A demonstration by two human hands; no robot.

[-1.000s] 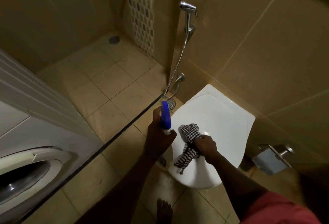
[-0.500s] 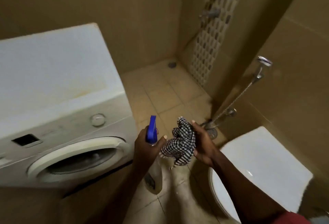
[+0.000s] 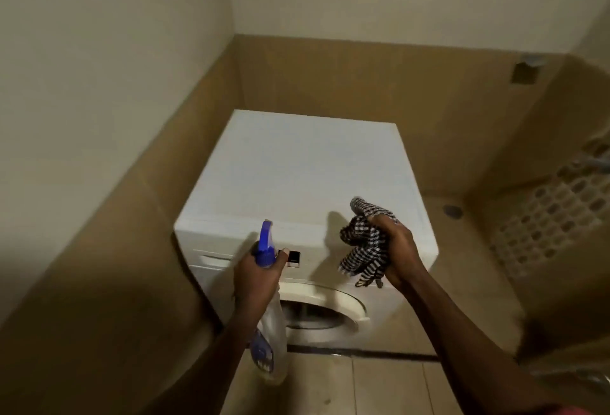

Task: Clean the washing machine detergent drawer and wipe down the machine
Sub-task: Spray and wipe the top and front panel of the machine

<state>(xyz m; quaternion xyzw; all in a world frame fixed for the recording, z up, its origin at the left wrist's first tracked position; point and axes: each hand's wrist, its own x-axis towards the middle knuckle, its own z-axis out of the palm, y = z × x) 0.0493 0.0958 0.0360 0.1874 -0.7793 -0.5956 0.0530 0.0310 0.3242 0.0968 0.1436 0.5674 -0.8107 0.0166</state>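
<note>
A white front-loading washing machine [image 3: 307,167] stands against the tiled wall straight ahead, its round door [image 3: 325,312] low in front. The detergent drawer front [image 3: 214,261] shows at the panel's left, closed. My left hand [image 3: 255,277] grips a clear spray bottle [image 3: 269,335] with a blue trigger head, held in front of the control panel. My right hand [image 3: 397,254] clutches a bunched black-and-white checked cloth [image 3: 364,246] just above the machine's front right edge.
Beige tiled walls close in on the left and behind the machine. A shower area with a patterned tile strip [image 3: 544,216] and a floor drain [image 3: 452,211] lies to the right. Tiled floor [image 3: 363,388] spreads below my arms.
My view has swung left from the toilet to face the washing machine head-on. Both hands have come along, still holding the bottle and the cloth, and now hover before the machine's front.
</note>
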